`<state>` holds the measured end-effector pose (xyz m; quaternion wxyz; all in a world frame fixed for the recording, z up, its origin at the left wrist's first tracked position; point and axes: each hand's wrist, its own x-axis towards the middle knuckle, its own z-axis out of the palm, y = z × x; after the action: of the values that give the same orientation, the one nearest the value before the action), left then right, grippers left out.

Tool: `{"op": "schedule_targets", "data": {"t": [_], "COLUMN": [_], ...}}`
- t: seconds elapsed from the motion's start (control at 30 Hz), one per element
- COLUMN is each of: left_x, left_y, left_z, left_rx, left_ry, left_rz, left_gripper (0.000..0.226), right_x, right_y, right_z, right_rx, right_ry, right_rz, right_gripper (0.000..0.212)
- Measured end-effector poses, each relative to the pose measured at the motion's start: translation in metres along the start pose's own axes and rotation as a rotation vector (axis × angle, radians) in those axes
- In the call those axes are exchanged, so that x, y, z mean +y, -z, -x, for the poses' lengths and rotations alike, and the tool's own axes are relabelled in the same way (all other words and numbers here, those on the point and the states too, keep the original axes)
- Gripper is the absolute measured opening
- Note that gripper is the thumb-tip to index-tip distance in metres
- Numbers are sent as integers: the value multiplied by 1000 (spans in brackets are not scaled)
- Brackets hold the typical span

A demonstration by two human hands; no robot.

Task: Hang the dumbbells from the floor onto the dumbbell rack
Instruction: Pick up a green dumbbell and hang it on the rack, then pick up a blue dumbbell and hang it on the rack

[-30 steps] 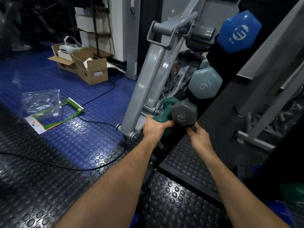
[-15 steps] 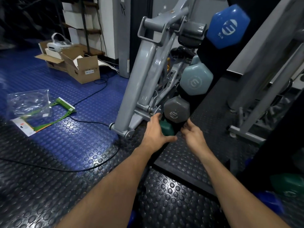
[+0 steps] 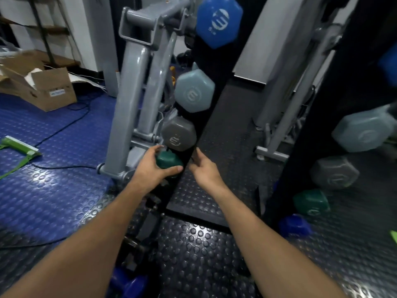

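- Low in the middle of the frame, the left hand [image 3: 153,168] grasps the head of the green dumbbell [image 3: 169,161], thumb under it and fingers curled over its far side.
- Just right of it, the right hand [image 3: 205,169] rests its fingertips against the black upright of the dumbbell rack [image 3: 206,117]; whether those fingers clench the edge or merely touch it cannot be told, since motion blur smears them.
- That green dumbbell sits at the lowest slot of the rack, directly beneath the dark grey dumbbell [image 3: 179,134] and touching or nearly touching it.
- Above the grey one hangs a pale teal dumbbell [image 3: 194,91], and at the top centre of the frame a blue dumbbell [image 3: 219,21].
- Left of the rack leans a grey machine frame [image 3: 133,87], its foot on the studded floor [image 3: 193,250].
- At the bottom centre, between the forearms, a blue dumbbell on the floor [image 3: 129,284] lies partly cut off by the frame edge.
- On the right edge, a second black upright carries blurred pale teal, grey, green and blue shapes that look like a mirror image of the rack.
- At the left edge stand an open cardboard box [image 3: 43,89] and a green-and-white sheet [image 3: 19,147], with a black cable [image 3: 64,130] running across the blue floor section.
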<state>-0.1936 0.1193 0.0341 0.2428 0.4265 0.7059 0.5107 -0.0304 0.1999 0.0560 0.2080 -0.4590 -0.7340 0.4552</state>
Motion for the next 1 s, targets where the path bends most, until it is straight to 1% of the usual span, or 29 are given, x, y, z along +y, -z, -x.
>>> {"op": "schedule_targets", "data": {"t": [0.1, 0.13, 0.17, 0.23, 0.3, 0.33, 0.4, 0.43, 0.47, 0.5, 0.53, 0.57, 0.63, 0.67, 0.73, 0.8, 0.93, 1.0], "left_x": [0, -2, -2, -5, -2, -11, -32, -38, -52, -74, -106, -117, -105, -96, -104, -129, -174, -187], "left_y": [-1, -2, -1, -7, -8, -8, 1, 2, 7, 11, 12, 15, 24, 26, 28, 28, 34, 35], "left_z": [1, 1, 3, 3, 14, 14, 11, 9, 7, 4, -3, 0, 26, 39, 60, 79, 97, 103], "left_rx": [-3, -10, -12, -81, -173, -230, -325, -378, -414, -441, -467, -451, -353, -312, -194, -81, 96, 128], "left_ry": [1, 28, 36, 80, 234, 296, 384, 372, 370, 379, 383, 389, 415, 447, 560, 678, 777, 820], "left_rz": [-60, -72, -80, -78, -62, -50, -115, -163, -206, -217, -200, -201, -223, -252, -357, -449, -396, -381], "left_gripper": [83, 81, 84, 103, 117, 122, 132, 127, 116, 107, 102, 99, 86, 74, 52, 51, 51, 56], "right_x": [-2, -1, -1, 5, 12, 15, 19, 22, 25, 29, 35, 41, 53, 61, 81, 105, 146, 166], "right_y": [7, 10, 9, 11, 8, 8, 1, 1, -4, -10, -14, -22, -43, -50, -74, -101, -144, -163], "right_z": [10, 14, 17, 21, 23, 25, 29, 31, 34, 37, 40, 43, 51, 57, 67, 76, 92, 97], "right_rx": [-10, -8, -11, -14, -39, -49, -74, -76, -89, -98, -110, -130, -192, -218, -270, -315, -377, -377], "right_ry": [-59, -68, -75, -92, -122, -133, -136, -139, -145, -155, -167, -183, -227, -259, -323, -364, -433, -504], "right_rz": [41, 50, 64, 107, 131, 141, 152, 153, 146, 145, 155, 163, 148, 138, 125, 124, 125, 50], "right_gripper": [70, 70, 69, 70, 73, 75, 76, 74, 72, 69, 66, 64, 59, 57, 55, 57, 55, 50]}}
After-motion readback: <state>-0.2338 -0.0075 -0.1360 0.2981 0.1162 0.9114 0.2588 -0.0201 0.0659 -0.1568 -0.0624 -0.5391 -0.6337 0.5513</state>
